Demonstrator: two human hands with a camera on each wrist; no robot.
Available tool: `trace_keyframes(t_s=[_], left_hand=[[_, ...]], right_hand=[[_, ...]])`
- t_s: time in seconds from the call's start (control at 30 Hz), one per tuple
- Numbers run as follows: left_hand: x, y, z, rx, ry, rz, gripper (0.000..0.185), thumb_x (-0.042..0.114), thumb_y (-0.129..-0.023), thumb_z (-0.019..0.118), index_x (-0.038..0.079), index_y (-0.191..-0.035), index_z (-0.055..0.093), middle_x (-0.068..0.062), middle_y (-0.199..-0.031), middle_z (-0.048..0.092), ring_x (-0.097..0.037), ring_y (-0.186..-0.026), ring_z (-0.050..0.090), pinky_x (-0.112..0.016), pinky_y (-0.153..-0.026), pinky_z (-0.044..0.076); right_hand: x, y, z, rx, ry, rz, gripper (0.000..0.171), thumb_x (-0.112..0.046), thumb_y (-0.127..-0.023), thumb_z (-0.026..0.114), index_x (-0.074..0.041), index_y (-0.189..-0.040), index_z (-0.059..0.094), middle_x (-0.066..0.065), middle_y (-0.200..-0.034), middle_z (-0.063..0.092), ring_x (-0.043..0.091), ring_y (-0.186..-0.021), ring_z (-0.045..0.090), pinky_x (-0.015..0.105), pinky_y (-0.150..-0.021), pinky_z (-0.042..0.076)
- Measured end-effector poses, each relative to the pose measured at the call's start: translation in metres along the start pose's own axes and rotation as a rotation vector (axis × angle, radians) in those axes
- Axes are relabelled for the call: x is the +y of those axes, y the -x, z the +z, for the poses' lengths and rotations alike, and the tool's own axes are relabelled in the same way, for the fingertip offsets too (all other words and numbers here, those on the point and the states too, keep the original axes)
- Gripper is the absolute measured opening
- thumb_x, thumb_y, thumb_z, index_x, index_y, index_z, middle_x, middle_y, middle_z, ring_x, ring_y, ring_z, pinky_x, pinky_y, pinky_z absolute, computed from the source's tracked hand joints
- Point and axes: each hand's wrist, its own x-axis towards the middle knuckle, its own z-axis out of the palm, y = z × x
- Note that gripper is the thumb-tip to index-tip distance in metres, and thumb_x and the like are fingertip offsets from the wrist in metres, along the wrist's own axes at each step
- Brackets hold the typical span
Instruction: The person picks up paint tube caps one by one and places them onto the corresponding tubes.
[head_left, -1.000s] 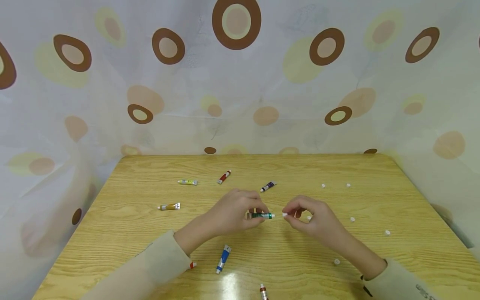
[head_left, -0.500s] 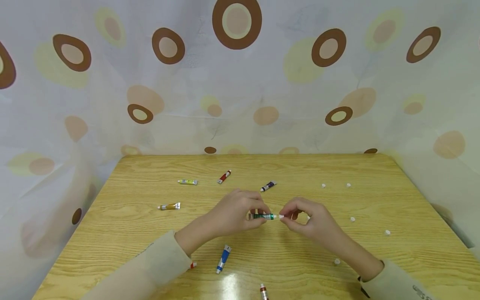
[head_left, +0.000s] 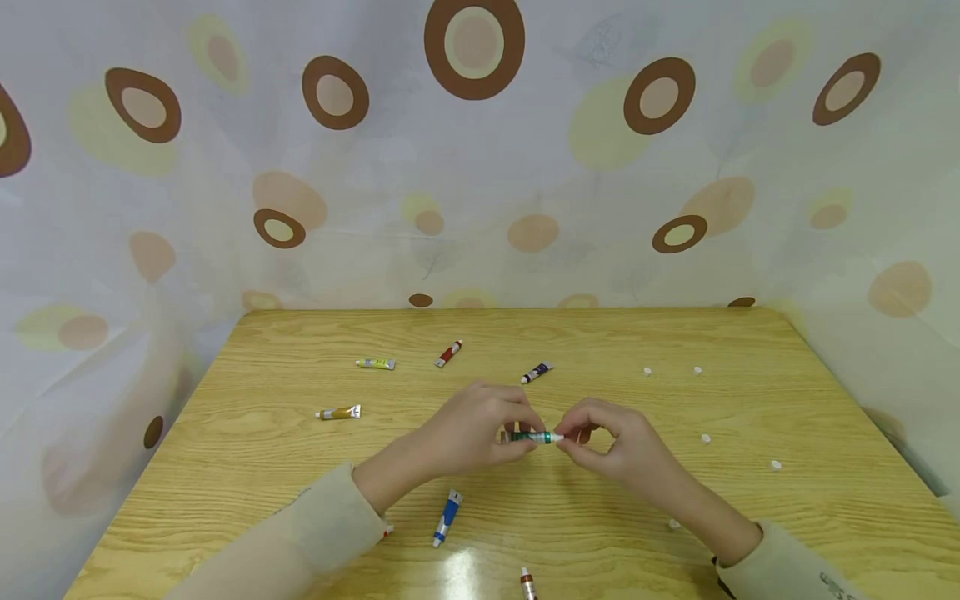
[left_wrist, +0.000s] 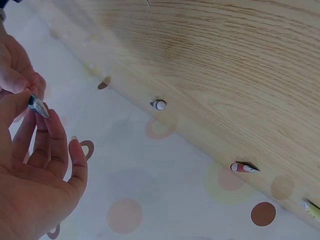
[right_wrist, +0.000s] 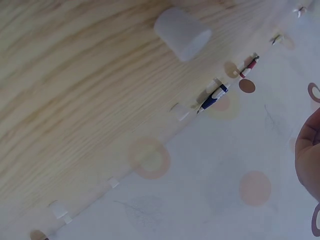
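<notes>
Head view, hands: the left hand (head_left: pixel 480 429) pinches a small green paint tube (head_left: pixel 528 437) by its body, level and just above the wooden table (head_left: pixel 600 342). The right hand (head_left: pixel 611 442) meets it at the nozzle end, thumb and forefinger curled round a white cap (head_left: pixel 558 437) that touches the tube's tip.
Head view, step: this looks like capping the tube; the cap seems to sit on the nozzle, though I cannot tell how far it is screwed down.
Head view, next move: in my judgement it calls for a steady hold on the tube and small turns of the cap, kept in line so the thread does not cross.
Head view, rest: other tubes lie about, a blue tube (head_left: pixel 447 517) near the left sleeve, a yellow tube (head_left: pixel 339 412) to the left and a red tube (head_left: pixel 447 353) further back; loose caps (head_left: pixel 705 437) are scattered on the right.
Left wrist view: the left hand (left_wrist: pixel 35 180) holds the flat end of the green tube (left_wrist: pixel 38 106) between thumb and fingertips, the other fingers loosely spread.
Right wrist view: only an edge of the right hand (right_wrist: pixel 308 147) shows, so its grasp cannot be told here; a white cap (right_wrist: pixel 182 33) lies on the table.
</notes>
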Motion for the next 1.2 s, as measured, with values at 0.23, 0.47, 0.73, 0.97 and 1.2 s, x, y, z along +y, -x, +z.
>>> trace_keyframes(t_s=[0.23,0.47,0.73,0.97,1.2], left_hand=[[0.0012,0.0003,0.0017,-0.003,-0.006,0.008,0.012,0.019,-0.092,0.079,0.013,-0.103,0.080,0.003,-0.097,0.075,-0.005,-0.075,0.067,-0.009,-0.071,0.047],[0.0022,0.0021,0.0040,-0.003,-0.029,0.014,0.012,0.020,-0.093,0.078,0.014,-0.102,0.081,0.005,-0.095,0.074,-0.005,-0.074,0.066,-0.015,-0.075,0.046],[0.0026,0.0023,0.0056,-0.003,-0.063,0.020,0.011,0.022,-0.093,0.078,0.017,-0.102,0.082,0.007,-0.097,0.074,-0.003,-0.074,0.064,-0.017,-0.076,0.045],[0.0017,0.0022,0.0070,-0.018,-0.065,0.021,0.010,0.022,-0.093,0.078,0.018,-0.101,0.082,0.008,-0.097,0.074,-0.003,-0.075,0.062,-0.016,-0.075,0.045],[0.0016,0.0015,0.0067,-0.017,-0.027,0.018,0.011,0.020,-0.094,0.077,0.016,-0.103,0.082,0.006,-0.097,0.074,-0.003,-0.074,0.064,-0.014,-0.073,0.046]], right_hand=[[0.0001,0.0007,0.0011,0.007,0.004,-0.041,0.028,0.007,-0.084,0.079,-0.017,-0.095,0.071,-0.003,-0.089,0.072,0.004,-0.078,0.061,0.022,-0.070,0.056],[0.0005,0.0030,0.0016,-0.014,-0.025,-0.028,0.026,0.006,-0.086,0.077,-0.017,-0.097,0.071,-0.002,-0.089,0.071,0.004,-0.078,0.061,0.022,-0.069,0.056],[0.0006,0.0047,0.0015,-0.021,-0.025,-0.012,0.024,0.004,-0.087,0.077,-0.018,-0.096,0.072,-0.003,-0.089,0.072,0.003,-0.078,0.061,0.021,-0.069,0.055],[0.0030,0.0051,0.0029,-0.004,-0.011,-0.138,0.032,0.012,-0.081,0.079,-0.015,-0.097,0.072,0.001,-0.092,0.072,0.006,-0.080,0.060,0.021,-0.070,0.055],[0.0042,0.0055,0.0037,0.023,-0.003,-0.170,0.034,0.015,-0.076,0.080,-0.013,-0.096,0.072,0.003,-0.092,0.072,0.008,-0.080,0.060,0.018,-0.072,0.054]])
